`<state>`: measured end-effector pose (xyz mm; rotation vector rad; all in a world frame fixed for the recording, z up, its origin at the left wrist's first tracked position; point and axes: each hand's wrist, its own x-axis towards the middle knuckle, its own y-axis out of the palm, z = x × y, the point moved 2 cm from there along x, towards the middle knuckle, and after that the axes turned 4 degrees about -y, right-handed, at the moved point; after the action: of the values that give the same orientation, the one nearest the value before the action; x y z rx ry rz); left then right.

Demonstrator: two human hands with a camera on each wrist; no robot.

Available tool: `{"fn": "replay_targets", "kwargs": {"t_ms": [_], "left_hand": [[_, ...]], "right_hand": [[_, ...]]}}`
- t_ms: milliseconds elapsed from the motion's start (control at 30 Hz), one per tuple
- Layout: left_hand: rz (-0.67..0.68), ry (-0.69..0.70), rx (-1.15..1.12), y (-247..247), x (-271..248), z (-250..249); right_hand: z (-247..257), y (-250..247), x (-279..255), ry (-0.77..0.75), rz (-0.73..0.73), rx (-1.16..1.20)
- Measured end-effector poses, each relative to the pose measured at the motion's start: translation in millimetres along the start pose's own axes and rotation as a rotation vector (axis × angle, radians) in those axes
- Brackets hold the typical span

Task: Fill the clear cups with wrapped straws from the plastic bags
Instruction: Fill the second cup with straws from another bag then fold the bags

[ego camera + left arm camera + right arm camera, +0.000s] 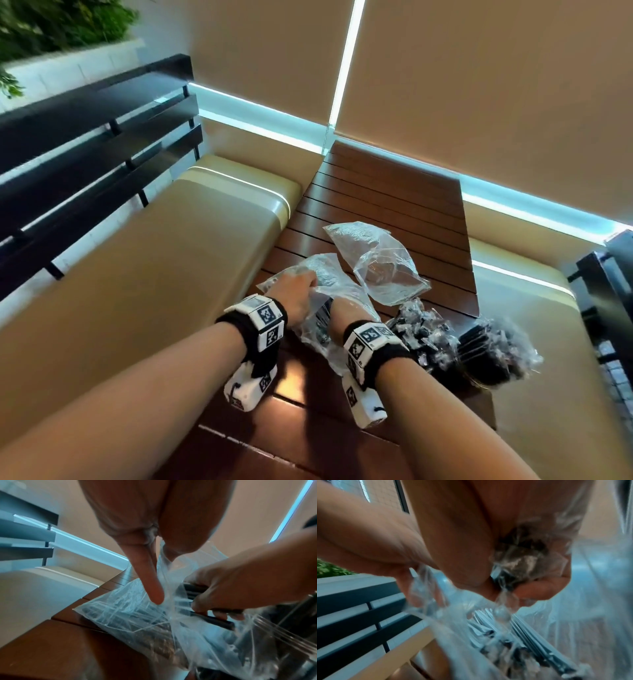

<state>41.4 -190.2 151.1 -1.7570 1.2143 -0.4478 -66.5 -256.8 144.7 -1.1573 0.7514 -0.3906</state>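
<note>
A clear plastic bag (320, 270) of black wrapped straws lies on the wooden table (394, 202). My left hand (299, 291) pinches the bag's open edge (164, 566) between thumb and forefinger. My right hand (349, 310) is inside the bag, and its fingers curl round a bundle of wrapped straws (216, 620). The right wrist view shows that bundle (522, 553) in my fist, with more straws (513, 628) lying below in the bag. Two clear cups (423, 332) (493, 349) stand at the right, both stuffed with wrapped straws.
A second, crumpled plastic bag (376, 263) lies further back on the table. Beige cushioned seats (171, 257) flank the table on both sides. A dark slatted railing (85, 154) runs along the left.
</note>
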Motion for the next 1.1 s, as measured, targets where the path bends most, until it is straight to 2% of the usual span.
{"fn": "replay_targets", "kwargs": {"t_ms": [67, 167, 300, 500, 633, 733, 800, 900, 1000, 1100], "left_hand": [[0.003, -0.016, -0.017, 1.7, 8.9, -4.4], [-0.045, -0.059, -0.018, -1.5, 16.0, -17.1], [-0.048, -0.065, -0.144, -1.6, 17.3, -30.8], [-0.092, -0.094, -0.197, 1.6, 12.5, -32.0], [-0.083, -0.088, -0.435, -2.2, 11.0, -35.0], [-0.092, -0.108, -0.503, -7.3, 11.4, -33.0], [-0.113, -0.136, -0.494, -9.0, 11.1, -27.1], [-0.155, -0.178, -0.364, -7.4, 7.5, -22.1], [-0.165, -0.175, -0.255, -0.9, 8.8, -23.3], [-0.155, -0.152, -0.089, 2.6, 12.8, -26.3]], "right_hand": [[-4.4, -9.4, -3.4, -0.003, -0.076, 0.04], [-12.3, -24.5, -12.4, 0.015, -0.03, 0.089], [-22.9, -26.8, -26.5, 0.05, 0.049, 0.003], [-31.8, -33.4, -39.0, 0.036, -0.016, 0.001], [-34.1, -23.4, -45.5, 0.061, 0.073, 0.012], [-36.3, -19.9, -48.4, 0.057, 0.1, 0.0], [-33.4, -28.0, -51.4, 0.045, 0.087, -0.033], [-26.1, -50.1, -60.3, 0.004, 0.059, -0.124], [-23.2, -88.9, -80.3, -0.08, 0.03, -0.323], [-31.6, -133.2, -108.4, -0.116, -0.03, -0.42]]}}
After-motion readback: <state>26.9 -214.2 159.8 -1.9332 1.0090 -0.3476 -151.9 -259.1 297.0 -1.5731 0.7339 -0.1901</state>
